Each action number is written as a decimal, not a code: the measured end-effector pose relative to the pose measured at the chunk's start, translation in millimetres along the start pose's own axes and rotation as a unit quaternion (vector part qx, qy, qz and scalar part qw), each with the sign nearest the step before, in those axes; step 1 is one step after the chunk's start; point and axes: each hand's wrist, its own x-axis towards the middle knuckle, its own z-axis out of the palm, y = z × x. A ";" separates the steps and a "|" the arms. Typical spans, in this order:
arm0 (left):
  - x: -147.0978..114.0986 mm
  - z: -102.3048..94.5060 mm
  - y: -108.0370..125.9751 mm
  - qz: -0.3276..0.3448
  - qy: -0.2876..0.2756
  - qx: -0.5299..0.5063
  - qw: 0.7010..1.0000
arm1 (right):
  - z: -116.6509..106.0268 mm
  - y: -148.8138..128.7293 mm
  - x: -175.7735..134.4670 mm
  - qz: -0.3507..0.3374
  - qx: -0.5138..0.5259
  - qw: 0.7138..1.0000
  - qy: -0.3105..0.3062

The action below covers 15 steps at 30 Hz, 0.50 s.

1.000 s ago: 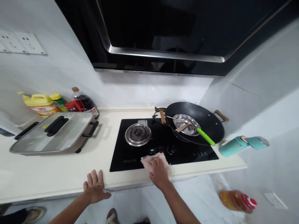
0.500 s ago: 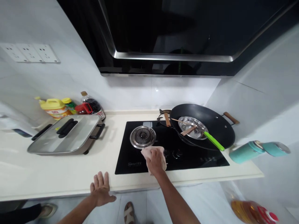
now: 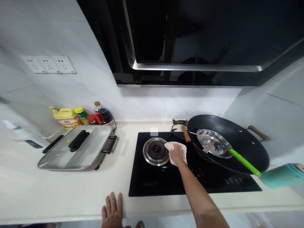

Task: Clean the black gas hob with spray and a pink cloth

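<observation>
Range hood (image 3: 190, 41): black, overhanging the tabletop; well apart from both hands.
Tabletop (image 3: 76, 193): pale surface; carries the cooktop, with the lidded pan to its left.
Cooktop (image 3: 161, 185): black, set into the tabletop; long axis left to right, in front of the person.
Wok (image 3: 212, 123): on the right half of the cooktop, right of the cloth; holds a metal bowl (image 3: 224, 152) and a green-handled utensil (image 3: 244, 161).
Lidded pan (image 3: 96, 142): left of the cooktop, apart from it; lid on.
Left burner (image 3: 155, 151): immediately left of the cloth; its metal ring faces the cloth's left corner. Contact between ring and corner cannot be confirmed.
Cloth (image 3: 184, 148): pale pink, spread on the cooktop between the left burner and the wok; no clear long axis; one corner points left, toward the burner.
Right grip (image 3: 177, 154): palm down over the cloth, fingers extended across it, not clenched. Cloth lies directly beneath; burner lies to the left of the fingertips. Forearm enters from the near right side.
Left grip (image 3: 112, 215): open, fingers slightly spread and pointing away from the person, at the tabletop's near edge; holds nothing visible. Farther from the cloth than the right.
Wok handle (image 3: 186, 133): wooden; just beyond the cloth, slightly to its right, apart from the fingers.
</observation>
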 end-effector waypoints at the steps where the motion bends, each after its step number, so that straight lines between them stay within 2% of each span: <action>1: 2.5 5.4 -5.5 0.002 0.020 -0.007 1.000 | -6.5 1.7 9.6 -0.002 -0.007 1.000 -0.013; 4: 16.2 16.1 -34.3 0.014 0.099 -0.058 0.993 | -22.7 5.7 31.4 -0.004 -0.030 0.999 -0.044; 8: 43.6 7.7 -82.4 0.039 0.206 -0.149 0.966 | -22.2 -0.8 30.6 0.041 -0.057 0.997 -0.039; 11: 61.8 -5.1 -99.8 0.043 0.259 -0.152 0.953 | -1.9 -15.0 1.9 0.092 -0.070 0.993 -0.015; 15: 71.2 -8.4 -95.3 0.041 0.280 -0.127 0.951 | 35.9 -32.2 -59.7 0.089 -0.081 0.993 0.013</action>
